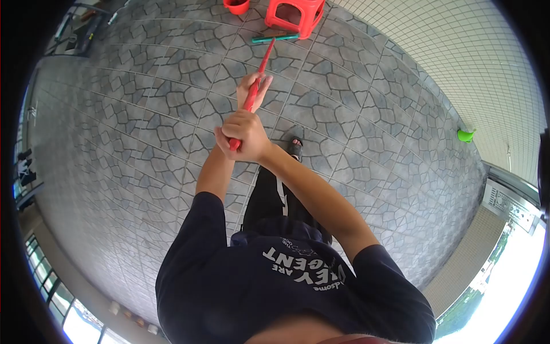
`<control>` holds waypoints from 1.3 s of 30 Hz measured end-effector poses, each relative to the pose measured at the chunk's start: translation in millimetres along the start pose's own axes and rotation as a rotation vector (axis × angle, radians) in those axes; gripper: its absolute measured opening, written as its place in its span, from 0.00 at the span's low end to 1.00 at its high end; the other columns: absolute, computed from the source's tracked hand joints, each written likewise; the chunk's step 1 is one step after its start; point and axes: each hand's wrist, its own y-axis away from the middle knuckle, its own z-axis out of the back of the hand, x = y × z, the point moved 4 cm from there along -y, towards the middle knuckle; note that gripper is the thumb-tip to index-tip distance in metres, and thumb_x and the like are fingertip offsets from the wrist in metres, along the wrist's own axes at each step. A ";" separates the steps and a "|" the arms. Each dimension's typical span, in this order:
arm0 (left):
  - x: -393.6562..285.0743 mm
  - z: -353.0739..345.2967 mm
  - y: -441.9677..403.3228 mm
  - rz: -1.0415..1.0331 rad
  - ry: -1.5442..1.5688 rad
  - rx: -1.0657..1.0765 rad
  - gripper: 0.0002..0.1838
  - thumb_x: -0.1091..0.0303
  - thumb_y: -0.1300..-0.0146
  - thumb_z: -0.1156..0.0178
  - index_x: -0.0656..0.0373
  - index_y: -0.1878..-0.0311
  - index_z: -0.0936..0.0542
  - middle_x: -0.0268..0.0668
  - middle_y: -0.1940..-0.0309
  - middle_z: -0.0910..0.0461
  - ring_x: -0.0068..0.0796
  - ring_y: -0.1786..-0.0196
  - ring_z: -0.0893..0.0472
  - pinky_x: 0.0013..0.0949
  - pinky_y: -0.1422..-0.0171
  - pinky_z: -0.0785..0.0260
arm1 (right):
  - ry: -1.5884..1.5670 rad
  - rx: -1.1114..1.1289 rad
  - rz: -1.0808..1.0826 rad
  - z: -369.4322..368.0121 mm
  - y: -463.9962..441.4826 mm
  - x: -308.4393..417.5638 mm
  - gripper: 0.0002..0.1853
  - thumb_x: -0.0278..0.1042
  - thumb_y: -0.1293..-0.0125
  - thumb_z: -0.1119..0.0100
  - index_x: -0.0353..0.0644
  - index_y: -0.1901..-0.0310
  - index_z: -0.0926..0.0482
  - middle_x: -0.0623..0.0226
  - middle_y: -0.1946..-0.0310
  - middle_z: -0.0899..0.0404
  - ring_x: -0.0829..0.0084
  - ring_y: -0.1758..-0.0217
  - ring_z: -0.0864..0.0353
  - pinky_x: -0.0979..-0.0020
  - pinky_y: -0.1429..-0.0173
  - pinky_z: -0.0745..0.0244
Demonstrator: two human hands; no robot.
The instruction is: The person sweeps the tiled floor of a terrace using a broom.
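Note:
Both of my hands are on a floor squeegee [266, 55] with a red pole and a narrow teal crossbar. My right hand [245, 133] is wrapped round the near end of the pole, whose red tip sticks out below the fist. Farther along, my left hand [255, 89] supports the pole, its thumb on the right side and fingers on the left, loosely closed. The left wrist is partly hidden behind my right hand. At the far end, the teal crossbar lies at the floor, close to the legs of a red plastic stool [303, 27].
A red bucket [236, 7] stands left of the stool. Grey stone-patterned tiles [143, 120] cover the floor. A tiled wall [447, 51] runs along the right, with a green object [466, 136] at its foot. My sandalled foot [295, 148] is ahead of me.

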 end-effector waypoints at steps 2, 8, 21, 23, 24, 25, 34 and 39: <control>41.2 -2.5 7.3 -0.072 -0.045 -0.029 0.08 0.65 0.31 0.28 0.59 0.60 0.14 0.38 0.65 0.13 0.35 0.58 0.14 0.33 0.52 0.23 | 0.063 -0.040 -0.091 -25.5 13.8 -29.6 0.21 0.19 0.44 0.33 0.42 0.83 0.38 0.65 0.85 0.35 0.60 0.81 0.36 0.62 0.71 0.41; 56.9 39.8 54.9 -0.090 0.203 0.160 0.15 0.78 0.35 0.36 0.62 0.74 0.32 0.42 0.78 0.28 0.47 0.73 0.27 0.45 0.40 0.22 | 0.080 0.002 -0.184 -80.3 43.0 13.1 0.22 0.13 0.49 0.33 0.42 0.82 0.39 0.66 0.85 0.37 0.62 0.81 0.37 0.64 0.69 0.41; -105.9 171.7 123.9 -0.053 0.346 -0.069 0.20 0.84 0.51 0.36 0.58 0.82 0.39 0.38 0.84 0.38 0.42 0.80 0.32 0.39 0.70 0.35 | -0.438 0.806 0.018 -88.9 -14.1 192.3 0.21 0.15 0.54 0.33 0.45 0.82 0.38 0.73 0.85 0.40 0.71 0.85 0.41 0.68 0.77 0.42; -110.4 156.2 101.7 -0.088 0.355 -0.093 0.19 0.85 0.51 0.38 0.59 0.82 0.39 0.39 0.85 0.36 0.42 0.81 0.31 0.37 0.69 0.32 | -0.414 0.792 -0.006 -75.9 -33.8 191.4 0.20 0.15 0.54 0.34 0.44 0.82 0.39 0.73 0.86 0.42 0.71 0.86 0.43 0.69 0.79 0.44; -104.6 148.3 89.2 -0.119 0.357 -0.098 0.18 0.85 0.51 0.38 0.60 0.82 0.39 0.39 0.85 0.35 0.42 0.81 0.31 0.37 0.70 0.34 | -0.371 0.737 0.009 -77.9 -35.7 183.1 0.20 0.14 0.55 0.35 0.45 0.83 0.39 0.73 0.86 0.43 0.71 0.87 0.44 0.69 0.80 0.44; -92.0 139.9 76.8 -0.137 0.342 -0.087 0.17 0.85 0.50 0.39 0.60 0.81 0.38 0.40 0.84 0.35 0.43 0.80 0.31 0.38 0.70 0.35 | -0.326 0.682 0.024 -83.1 -35.9 167.8 0.21 0.14 0.55 0.36 0.45 0.83 0.40 0.73 0.86 0.44 0.70 0.88 0.45 0.69 0.81 0.44; 100.2 79.4 84.3 -0.059 0.249 0.001 0.16 0.82 0.42 0.37 0.61 0.78 0.35 0.42 0.79 0.35 0.45 0.75 0.34 0.44 0.67 0.40 | -0.093 0.710 -0.030 -153.3 50.4 -6.7 0.19 0.19 0.49 0.34 0.45 0.83 0.37 0.67 0.86 0.36 0.63 0.83 0.34 0.63 0.75 0.42; -15.1 188.5 189.0 -0.116 0.199 0.116 0.16 0.87 0.51 0.41 0.58 0.79 0.38 0.39 0.80 0.38 0.46 0.74 0.31 0.46 0.63 0.35 | -0.440 0.918 -0.043 -160.0 105.1 144.1 0.11 0.41 0.51 0.31 0.48 0.72 0.25 0.73 0.75 0.27 0.70 0.74 0.25 0.65 0.70 0.34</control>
